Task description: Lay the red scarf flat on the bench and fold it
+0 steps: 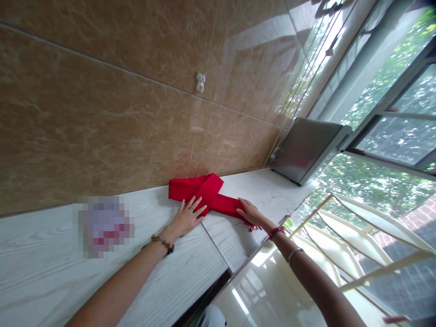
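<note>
A red scarf [192, 187] with a fringed end lies folded across itself on the pale wood-grain surface, close to the tiled wall. My left hand [189, 217] rests flat on the crossed part, fingers spread, with a ring and a beaded bracelet on that arm. Over the straight tail of the scarf lies my right hand [250, 212], fingers stretched out, close to the fringe. Neither hand grips the cloth. What lies under the palms is hidden.
A blurred-out item [106, 227] sits on the surface [41, 254] at left. Beyond the scarf stands a dark grey box-like cabinet [306, 147] by the window. A small white cat figure [200, 82] is on the brown wall. A cream slatted rack [361, 227] stands at right.
</note>
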Demonstrator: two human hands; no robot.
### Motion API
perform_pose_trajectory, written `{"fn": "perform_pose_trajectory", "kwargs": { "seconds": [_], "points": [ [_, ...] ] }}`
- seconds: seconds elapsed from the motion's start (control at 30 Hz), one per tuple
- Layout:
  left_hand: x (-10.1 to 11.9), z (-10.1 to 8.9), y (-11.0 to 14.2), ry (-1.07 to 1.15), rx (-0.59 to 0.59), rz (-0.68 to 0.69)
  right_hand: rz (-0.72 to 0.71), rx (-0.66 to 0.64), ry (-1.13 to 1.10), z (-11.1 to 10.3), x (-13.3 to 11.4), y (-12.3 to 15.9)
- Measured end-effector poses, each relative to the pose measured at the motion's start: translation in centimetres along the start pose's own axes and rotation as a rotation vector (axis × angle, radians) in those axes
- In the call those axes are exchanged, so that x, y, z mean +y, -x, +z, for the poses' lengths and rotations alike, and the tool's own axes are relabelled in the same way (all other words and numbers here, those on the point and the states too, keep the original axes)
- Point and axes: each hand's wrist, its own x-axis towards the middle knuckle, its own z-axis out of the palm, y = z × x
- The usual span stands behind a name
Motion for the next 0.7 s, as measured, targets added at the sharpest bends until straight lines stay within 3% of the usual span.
{"fn": "perform_pose_trajectory", "kwargs": {
  "seconds": [0.07, 0.17, 0.37, 0.47, 0.6, 0.7],
  "points": [
    [0.0, 0.0, 0.0, 0.011, 0.002, -0.008, -0.007, -0.038, 0.001, 1.0, -0.4, 0.9],
    [0.2, -0.1, 0.1, 0.029, -0.005, -0.014, 0.03, -0.09, 0.003, 0.9, 0.7, 1.9],
    [0.5, -0.4, 0.2, 0.058, -0.032, -0.031, -0.053, -0.246, -0.049, -2.2, 5.3, 2.3],
    [0.6, -0.6, 0.3, 0.049, -0.034, -0.035, -0.025, -0.29, -0.041, -3.6, 6.7, 2.1],
    [0.5, -0.5, 0.2, 0.025, 0.003, -0.044, 0.04, -0.234, -0.034, -3.5, 5.5, 0.6],
    [0.4, -0.3, 0.2, 0.021, 0.0, -0.06, 0.067, -0.111, -0.039, -1.1, 2.6, -1.0]
  ]
}}
